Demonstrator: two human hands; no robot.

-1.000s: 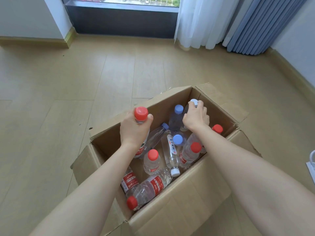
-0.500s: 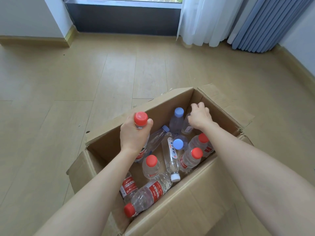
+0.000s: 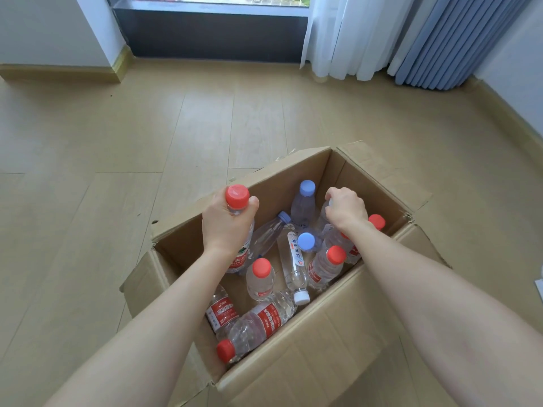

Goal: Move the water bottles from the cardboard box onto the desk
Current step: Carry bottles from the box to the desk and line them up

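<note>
The left grip (image 3: 226, 227) curls round the neck of an upright red-capped bottle (image 3: 237, 196) at the left side of the cardboard box (image 3: 323, 348). Below it and to its right, more water bottles (image 3: 260, 277) stand and lie inside the box. A blue-capped bottle (image 3: 306, 201) stands between the grips. The right grip (image 3: 346, 211) closes over the top of a clear bottle (image 3: 323, 218) by the far wall.
</note>
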